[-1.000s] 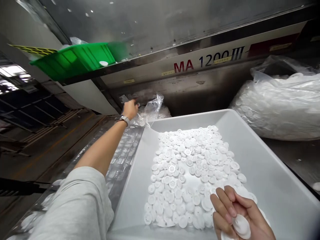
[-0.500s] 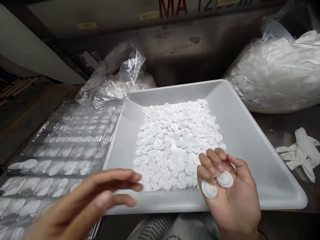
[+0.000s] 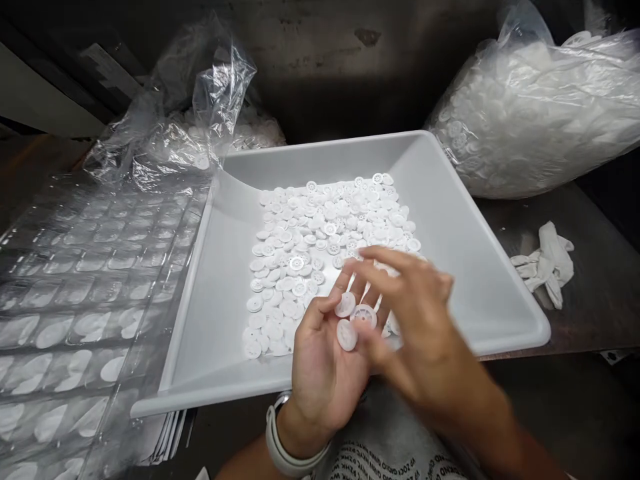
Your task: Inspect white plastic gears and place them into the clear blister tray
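My left hand, palm up with fingers half curled, cups several small white plastic discs; one is a spoked wheel. Just above and to the right, my right hand is blurred, its fingers stretched out and apart from the thumb. The right thumb is close to the discs; whether it touches them I cannot tell. Beneath both hands lies a grey plastic tray holding a loose layer of similar white discs.
At left, clear plastic blister trays hold white discs in their pockets. A clear bag of parts stands behind them. Another full bag fills the back right. A white glove lies on the dark table at right.
My left hand has moved right and turned palm up, now with white discs in it. My right hand has turned over above it, its palm no longer facing up. The view has shifted.
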The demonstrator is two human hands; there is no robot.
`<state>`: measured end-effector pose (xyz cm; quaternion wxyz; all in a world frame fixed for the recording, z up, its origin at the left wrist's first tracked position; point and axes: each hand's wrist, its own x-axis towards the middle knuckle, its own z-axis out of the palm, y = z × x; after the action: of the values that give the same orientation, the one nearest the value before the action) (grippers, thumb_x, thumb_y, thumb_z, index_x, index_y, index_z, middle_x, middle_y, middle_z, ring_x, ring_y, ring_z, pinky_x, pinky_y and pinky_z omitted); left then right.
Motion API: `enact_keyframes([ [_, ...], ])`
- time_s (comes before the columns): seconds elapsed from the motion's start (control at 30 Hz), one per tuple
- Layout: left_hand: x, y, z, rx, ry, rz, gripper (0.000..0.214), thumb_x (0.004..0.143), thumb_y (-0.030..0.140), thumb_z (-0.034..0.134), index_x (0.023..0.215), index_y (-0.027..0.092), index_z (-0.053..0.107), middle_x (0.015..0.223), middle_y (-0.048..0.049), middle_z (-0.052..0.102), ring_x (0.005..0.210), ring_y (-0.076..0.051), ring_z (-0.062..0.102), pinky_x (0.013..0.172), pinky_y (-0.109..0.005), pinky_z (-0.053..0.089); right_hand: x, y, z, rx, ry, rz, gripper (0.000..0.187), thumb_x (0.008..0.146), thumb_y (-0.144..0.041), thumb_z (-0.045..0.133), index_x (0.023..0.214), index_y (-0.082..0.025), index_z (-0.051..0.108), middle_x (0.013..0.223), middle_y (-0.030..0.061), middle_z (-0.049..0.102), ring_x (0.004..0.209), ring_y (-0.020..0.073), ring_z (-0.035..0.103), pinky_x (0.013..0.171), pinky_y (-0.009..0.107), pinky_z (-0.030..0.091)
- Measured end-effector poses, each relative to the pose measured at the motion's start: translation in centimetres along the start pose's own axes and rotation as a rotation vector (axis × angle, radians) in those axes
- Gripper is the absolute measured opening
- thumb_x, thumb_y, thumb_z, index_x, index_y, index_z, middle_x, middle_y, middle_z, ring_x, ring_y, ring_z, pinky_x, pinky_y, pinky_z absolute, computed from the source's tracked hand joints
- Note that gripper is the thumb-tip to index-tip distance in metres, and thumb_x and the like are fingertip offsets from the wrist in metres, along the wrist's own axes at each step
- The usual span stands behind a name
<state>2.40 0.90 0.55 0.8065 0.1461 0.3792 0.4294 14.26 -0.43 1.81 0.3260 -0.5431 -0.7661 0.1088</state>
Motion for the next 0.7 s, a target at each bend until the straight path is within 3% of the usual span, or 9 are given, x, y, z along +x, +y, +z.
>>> enact_keyframes([
  [0.03, 0.0, 0.1, -0.1, -0.125, -0.002, -0.06, 0.05, 0.087, 0.023, 0.041, 0.136, 0.022, 0.044, 0.143, -0.0021, 0.05, 0.129, -0.02, 0.049, 0.109, -0.037, 0.043, -0.3, 1.4, -0.8, -0.05, 0.001, 0.055, 0.037, 0.096, -0.03, 0.044, 0.132, -0.021, 0.042, 0.128, 0.012, 0.05, 0.12, 0.0249, 0.046, 0.095, 0.042, 0.036],
  [0.1, 0.0, 0.3, -0.2, -0.287, -0.006, -0.086, 0.055, 0.084, 0.012, 0.041, 0.138, 0.021, 0.041, 0.142, -0.0015, 0.051, 0.129, -0.017, 0.049, 0.11, -0.033, 0.041, -1.0, 4.5, -1.9, -0.189, -0.239, 0.196, 0.034, 0.098, -0.028, 0.038, 0.131, -0.019, 0.042, 0.117, 0.0115, 0.055, 0.103, 0.022, 0.055, 0.084, 0.037, 0.043],
  [0.2, 0.0, 0.3, -0.3, -0.311, -0.09, -0.094, 0.056, 0.084, 0.006, 0.04, 0.138, 0.019, 0.039, 0.141, -0.0033, 0.053, 0.128, -0.018, 0.05, 0.108, -0.033, 0.043, -1.7, 8.5, -1.4, -0.186, -0.438, 0.176, 0.024, 0.095, -0.026, 0.044, 0.112, -0.018, 0.058, 0.097, 0.009, 0.061, 0.079, 0.0188, 0.059, 0.07, 0.032, 0.044],
  [0.33, 0.0, 0.2, -0.5, -0.266, -0.155, -0.121, 0.056, 0.086, 0.006, 0.041, 0.14, 0.016, 0.035, 0.137, -0.0076, 0.055, 0.127, -0.021, 0.051, 0.106, -0.033, 0.045, -2.1, 10.4, 0.2, -0.149, -0.512, 0.119, 0.017, 0.093, -0.024, 0.045, 0.093, -0.018, 0.061, 0.078, 0.0055, 0.061, 0.065, 0.0141, 0.055, 0.059, 0.025, 0.04],
  [0.53, 0.1, 0.4, -0.6, -0.229, -0.135, -0.163, 0.057, 0.087, 0.008, 0.041, 0.143, 0.016, 0.033, 0.134, -0.0101, 0.058, 0.124, -0.022, 0.054, 0.105, -0.034, 0.045, -1.4, 9.2, -1.3, -0.217, -0.457, 0.136, 0.016, 0.094, -0.017, 0.043, 0.091, -0.018, 0.059, 0.075, 0.0029, 0.061, 0.06, 0.012, 0.052, 0.055, 0.025, 0.037],
  [0.63, 0.3, 0.4, -0.5, -0.216, -0.12, -0.198, 0.057, 0.086, 0.008, 0.043, 0.142, 0.016, 0.034, 0.133, -0.0101, 0.059, 0.124, -0.021, 0.054, 0.107, -0.036, 0.044, -1.6, 7.0, -2.3, -0.27, -0.264, 0.146, 0.019, 0.093, -0.015, 0.047, 0.11, -0.018, 0.055, 0.096, 0.0059, 0.065, 0.079, 0.0149, 0.058, 0.071, 0.028, 0.044],
  [0.7, 0.3, 0.4, -0.4, -0.221, -0.129, -0.238, 0.056, 0.086, 0.009, 0.044, 0.141, 0.016, 0.037, 0.131, -0.0094, 0.061, 0.124, -0.021, 0.054, 0.107, -0.036, 0.044, -2.0, 5.2, -2.4, -0.233, -0.105, 0.039, 0.03, 0.091, -0.011, 0.049, 0.12, -0.017, 0.052, 0.108, 0.0075, 0.065, 0.096, 0.0168, 0.059, 0.085, 0.03, 0.045],
])
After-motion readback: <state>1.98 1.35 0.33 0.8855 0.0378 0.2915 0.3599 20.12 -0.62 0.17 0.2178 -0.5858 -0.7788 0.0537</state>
